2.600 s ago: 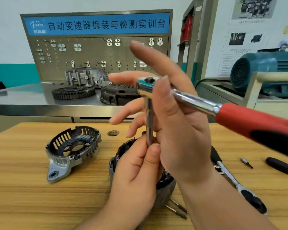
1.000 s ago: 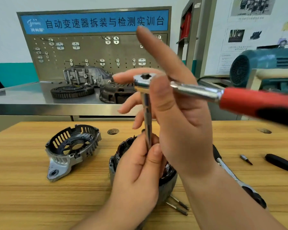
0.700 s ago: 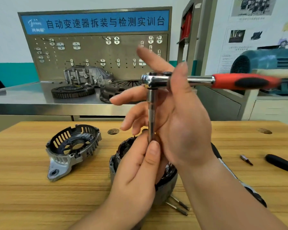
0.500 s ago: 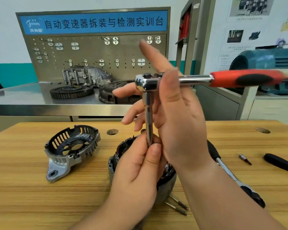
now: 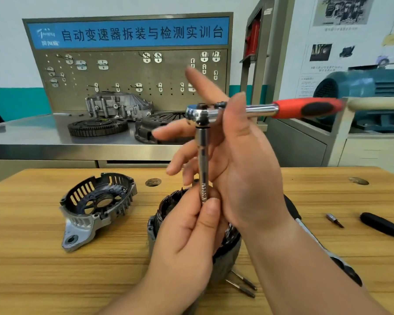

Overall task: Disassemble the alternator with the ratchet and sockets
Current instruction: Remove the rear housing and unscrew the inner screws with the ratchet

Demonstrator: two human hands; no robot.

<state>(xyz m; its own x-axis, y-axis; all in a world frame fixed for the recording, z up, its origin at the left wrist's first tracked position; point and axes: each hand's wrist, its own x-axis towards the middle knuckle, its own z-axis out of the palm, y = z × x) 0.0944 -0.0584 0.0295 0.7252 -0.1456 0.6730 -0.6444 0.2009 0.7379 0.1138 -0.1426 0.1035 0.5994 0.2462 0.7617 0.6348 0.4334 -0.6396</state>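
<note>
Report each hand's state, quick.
Left hand: pinching the long chrome extension bar, lower end.
Right hand: thumb clamping the red-handled chrome ratchet; fingers straight.

the alternator body (image 5: 159, 214) on the bench (image 5: 32, 269) is mostly hidden behind the left grip (image 5: 187, 242) and right grip (image 5: 243, 169), and the lower end of the extension bar (image 5: 203, 160) disappears behind the left thumb, so what it meets cannot be told. a second ratchet (image 5: 347, 271) is crossed by the right forearm and shows only in pieces, and two long bolts (image 5: 246, 281) run under the alternator body. the black handle (image 5: 382, 226) and green motor (image 5: 362, 85) are cut by the right edge, the ratchet (image 5: 259, 109) blurs at its red handle's tip, and the poster print (image 5: 307, 85) is too small to read.
</note>
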